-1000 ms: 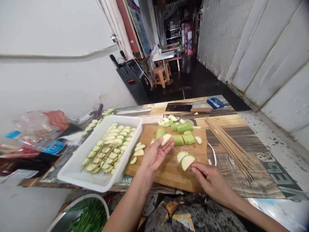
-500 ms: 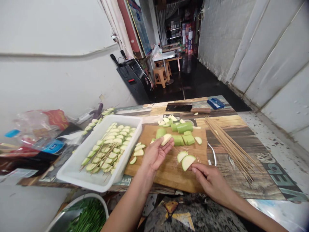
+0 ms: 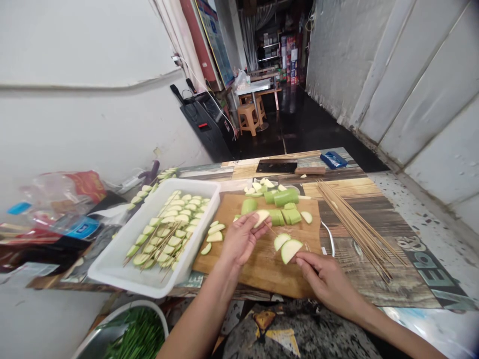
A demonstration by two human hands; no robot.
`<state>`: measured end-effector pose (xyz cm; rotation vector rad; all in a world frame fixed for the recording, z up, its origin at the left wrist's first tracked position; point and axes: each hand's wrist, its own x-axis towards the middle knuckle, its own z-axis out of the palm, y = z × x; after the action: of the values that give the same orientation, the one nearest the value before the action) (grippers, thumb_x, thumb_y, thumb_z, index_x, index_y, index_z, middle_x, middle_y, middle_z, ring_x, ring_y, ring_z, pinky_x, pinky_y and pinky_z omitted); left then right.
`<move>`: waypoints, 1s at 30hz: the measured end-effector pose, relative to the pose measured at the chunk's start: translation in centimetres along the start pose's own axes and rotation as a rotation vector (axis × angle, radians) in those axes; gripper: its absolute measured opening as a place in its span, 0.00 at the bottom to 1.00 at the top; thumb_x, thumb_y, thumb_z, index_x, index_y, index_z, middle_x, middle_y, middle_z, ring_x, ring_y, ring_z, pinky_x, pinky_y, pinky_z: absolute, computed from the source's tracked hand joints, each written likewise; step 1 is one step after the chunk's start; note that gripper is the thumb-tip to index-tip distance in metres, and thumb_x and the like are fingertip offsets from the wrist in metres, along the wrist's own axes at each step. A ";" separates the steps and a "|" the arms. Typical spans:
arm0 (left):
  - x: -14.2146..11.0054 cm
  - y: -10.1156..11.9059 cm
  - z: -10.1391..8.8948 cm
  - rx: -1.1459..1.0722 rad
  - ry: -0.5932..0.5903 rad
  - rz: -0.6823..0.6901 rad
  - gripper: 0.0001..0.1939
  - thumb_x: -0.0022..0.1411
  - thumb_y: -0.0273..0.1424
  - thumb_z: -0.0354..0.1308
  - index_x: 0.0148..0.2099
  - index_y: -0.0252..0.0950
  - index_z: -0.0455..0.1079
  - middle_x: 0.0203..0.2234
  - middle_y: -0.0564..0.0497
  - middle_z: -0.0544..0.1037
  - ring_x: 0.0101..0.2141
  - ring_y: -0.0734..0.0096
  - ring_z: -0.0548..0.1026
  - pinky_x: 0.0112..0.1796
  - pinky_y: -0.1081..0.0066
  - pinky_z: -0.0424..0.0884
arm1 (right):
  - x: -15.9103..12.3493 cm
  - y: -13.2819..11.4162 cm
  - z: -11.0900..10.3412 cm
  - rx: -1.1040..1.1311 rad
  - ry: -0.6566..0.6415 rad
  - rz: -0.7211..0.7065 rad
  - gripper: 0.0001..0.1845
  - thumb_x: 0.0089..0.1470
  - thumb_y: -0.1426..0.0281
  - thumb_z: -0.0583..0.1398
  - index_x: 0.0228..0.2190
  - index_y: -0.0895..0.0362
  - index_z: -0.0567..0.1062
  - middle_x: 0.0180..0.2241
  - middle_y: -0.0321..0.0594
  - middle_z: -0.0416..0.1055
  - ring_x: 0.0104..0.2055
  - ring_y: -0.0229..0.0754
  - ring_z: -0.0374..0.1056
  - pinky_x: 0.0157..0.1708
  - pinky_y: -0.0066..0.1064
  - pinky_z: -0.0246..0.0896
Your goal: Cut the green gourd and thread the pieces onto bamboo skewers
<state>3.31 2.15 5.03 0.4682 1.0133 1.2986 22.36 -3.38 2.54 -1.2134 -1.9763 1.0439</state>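
The person I'm watching has a bare left hand [image 3: 243, 239] and a bare right hand [image 3: 325, 274], the slim forearms [image 3: 204, 304] uncovered as far as I can see. Below, a mottled dark-grey and black cloth garment [image 3: 318, 334] carries a brownish-orange patch [image 3: 264, 320] and an angular yellow-and-whitish one [image 3: 286, 340], both irregular in outline.

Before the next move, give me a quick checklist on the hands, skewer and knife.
1. Left hand holding one loose slice: ok.
2. Right hand gripping the skewer, with two threaded slices on it: ok.
3. Skewer tip clear of the left fingers: cannot tell; they overlap in this view.
4. Cleaver off the cutting board, away from both hands: ok.
5. Spare skewers lying right of the board: ok.
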 end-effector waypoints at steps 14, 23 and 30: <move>0.4 -1.7 0.4 -0.365 0.028 -0.088 0.04 0.57 0.27 0.55 0.34 0.30 0.68 0.30 0.44 0.78 0.37 0.65 0.76 0.43 0.61 0.70 | 0.6 -0.2 0.8 0.043 0.033 -0.012 0.14 0.58 0.68 0.48 0.29 0.58 0.71 0.25 0.36 0.70 0.28 0.38 0.65 0.29 0.26 0.56; -0.1 -2.1 1.0 -0.297 0.103 0.044 0.02 0.54 0.22 0.58 0.32 0.29 0.67 0.28 0.47 0.77 0.35 0.65 0.77 0.43 0.60 0.71 | 0.8 -0.1 1.2 0.013 0.022 0.022 0.14 0.57 0.69 0.48 0.29 0.58 0.71 0.25 0.36 0.71 0.26 0.38 0.65 0.27 0.26 0.55; 0.0 -2.8 0.8 -0.270 0.113 -0.019 0.01 0.54 0.22 0.57 0.31 0.29 0.68 0.28 0.46 0.77 0.33 0.66 0.76 0.42 0.61 0.71 | 0.9 -0.2 1.3 0.002 0.045 0.018 0.14 0.57 0.68 0.48 0.29 0.57 0.72 0.24 0.36 0.70 0.26 0.38 0.65 0.27 0.26 0.55</move>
<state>5.56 1.68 3.27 0.1805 0.9155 1.4325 20.83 -3.05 2.12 -1.2448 -1.9330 1.0177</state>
